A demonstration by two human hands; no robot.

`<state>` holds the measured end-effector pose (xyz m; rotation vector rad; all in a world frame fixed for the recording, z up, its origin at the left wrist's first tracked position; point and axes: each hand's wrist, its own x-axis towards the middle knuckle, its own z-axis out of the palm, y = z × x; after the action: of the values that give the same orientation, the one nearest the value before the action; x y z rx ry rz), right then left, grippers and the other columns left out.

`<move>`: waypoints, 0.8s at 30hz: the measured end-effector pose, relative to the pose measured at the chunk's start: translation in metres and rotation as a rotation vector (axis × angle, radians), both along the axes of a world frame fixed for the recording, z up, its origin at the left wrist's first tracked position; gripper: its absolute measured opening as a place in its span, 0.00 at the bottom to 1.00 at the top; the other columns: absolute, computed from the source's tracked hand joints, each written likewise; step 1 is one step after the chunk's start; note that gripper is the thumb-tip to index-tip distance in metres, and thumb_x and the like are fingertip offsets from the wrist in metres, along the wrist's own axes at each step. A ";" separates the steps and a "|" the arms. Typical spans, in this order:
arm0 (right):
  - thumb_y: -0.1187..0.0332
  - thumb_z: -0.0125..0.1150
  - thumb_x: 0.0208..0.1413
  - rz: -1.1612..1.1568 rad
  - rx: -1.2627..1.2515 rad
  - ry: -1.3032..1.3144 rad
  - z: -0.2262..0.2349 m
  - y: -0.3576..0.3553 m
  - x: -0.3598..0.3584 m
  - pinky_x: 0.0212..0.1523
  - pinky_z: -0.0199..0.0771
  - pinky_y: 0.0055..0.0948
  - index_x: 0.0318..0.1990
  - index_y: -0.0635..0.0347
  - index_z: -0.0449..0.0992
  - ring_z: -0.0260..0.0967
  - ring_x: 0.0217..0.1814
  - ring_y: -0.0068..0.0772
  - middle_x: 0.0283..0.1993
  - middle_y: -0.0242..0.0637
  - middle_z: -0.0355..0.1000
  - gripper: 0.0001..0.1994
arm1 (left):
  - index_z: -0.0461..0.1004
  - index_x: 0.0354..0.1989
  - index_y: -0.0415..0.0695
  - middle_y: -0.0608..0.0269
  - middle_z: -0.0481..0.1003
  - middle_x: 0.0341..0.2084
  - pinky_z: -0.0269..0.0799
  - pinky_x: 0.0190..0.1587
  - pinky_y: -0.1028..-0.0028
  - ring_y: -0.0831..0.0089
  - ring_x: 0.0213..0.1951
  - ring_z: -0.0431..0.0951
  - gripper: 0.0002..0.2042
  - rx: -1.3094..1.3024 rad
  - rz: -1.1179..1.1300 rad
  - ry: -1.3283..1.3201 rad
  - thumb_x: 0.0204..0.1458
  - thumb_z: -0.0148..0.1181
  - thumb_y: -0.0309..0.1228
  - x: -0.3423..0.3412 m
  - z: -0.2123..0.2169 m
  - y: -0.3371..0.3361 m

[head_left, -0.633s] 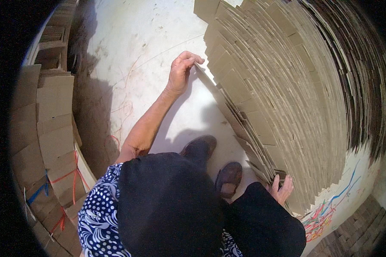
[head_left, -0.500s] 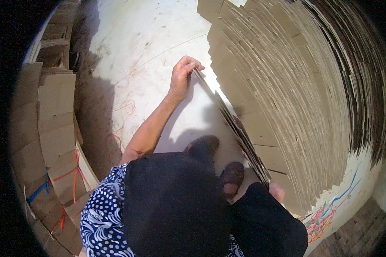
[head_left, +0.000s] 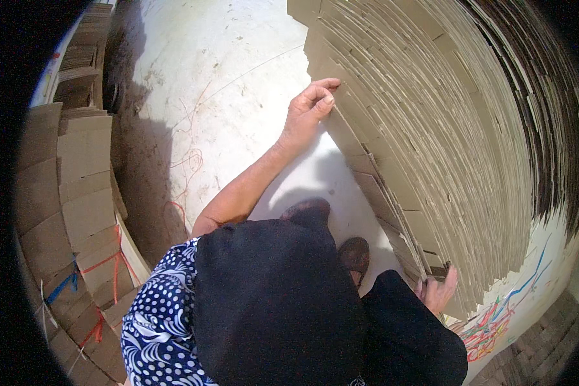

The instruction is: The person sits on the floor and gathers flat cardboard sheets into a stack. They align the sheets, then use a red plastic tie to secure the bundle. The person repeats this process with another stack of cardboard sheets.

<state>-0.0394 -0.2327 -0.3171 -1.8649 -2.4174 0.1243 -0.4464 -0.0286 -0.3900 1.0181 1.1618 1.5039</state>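
A thin bundle of flat cardboard sheets (head_left: 376, 196) leans at a slant along the near left side of a long row of cardboard sheets (head_left: 418, 122). At the bundle's far corner, my left hand (head_left: 310, 110) pinches the edge between thumb and fingers, close against the row. My right hand (head_left: 436, 294) is at the near end, its thumb and fingers around the sheets' edge with one finger stretched up. Part of that hand is hidden behind my dark-clad knee.
Stacked cardboard (head_left: 83, 186) tied with red and blue string stands on the left. Loose string (head_left: 190, 167) lies on the pale, stained floor (head_left: 238, 58). A heap of coloured strings (head_left: 489, 334) lies at the lower right. My shoes (head_left: 354, 254) are beside the bundle.
Both hands have moved right with the bundle, bringing it against the row of cardboard. The right hand's fingers have come into clearer view and spread more.
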 end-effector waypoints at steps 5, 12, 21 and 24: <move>0.70 0.63 0.39 0.017 -0.006 0.031 -0.013 -0.008 0.011 0.61 0.46 0.67 0.40 0.57 0.70 0.51 0.65 0.63 0.59 0.55 0.59 0.17 | 0.71 0.34 0.42 0.59 0.68 0.51 0.56 0.60 0.68 0.71 0.52 0.66 0.08 -0.029 -0.062 -0.046 0.56 0.56 0.34 -0.008 -0.006 -0.003; 0.77 0.64 0.37 0.042 0.104 0.186 -0.015 -0.014 0.005 0.55 0.60 0.57 0.39 0.57 0.70 0.61 0.56 0.62 0.48 0.50 0.63 0.17 | 0.72 0.35 0.42 0.58 0.69 0.49 0.59 0.57 0.68 0.72 0.50 0.67 0.08 0.006 -0.060 -0.061 0.56 0.57 0.34 -0.020 -0.008 -0.015; 0.76 0.64 0.40 0.067 0.061 0.097 -0.007 0.005 0.002 0.40 0.63 0.46 0.37 0.63 0.71 0.64 0.40 0.52 0.37 0.48 0.65 0.14 | 0.73 0.36 0.40 0.60 0.74 0.40 0.64 0.52 0.71 0.76 0.44 0.70 0.07 -0.056 -0.051 -0.132 0.54 0.59 0.30 -0.017 -0.004 -0.004; 0.72 0.61 0.44 0.055 0.076 0.088 -0.013 0.004 0.010 0.36 0.61 0.45 0.36 0.62 0.71 0.63 0.37 0.51 0.35 0.47 0.66 0.11 | 0.72 0.38 0.41 0.62 0.73 0.39 0.65 0.51 0.72 0.77 0.44 0.70 0.08 -0.082 -0.024 -0.208 0.54 0.59 0.30 -0.011 -0.006 -0.002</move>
<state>-0.0296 -0.2287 -0.3303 -1.7244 -2.3804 0.1143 -0.4575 -0.0306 -0.3957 0.7978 1.0511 1.4924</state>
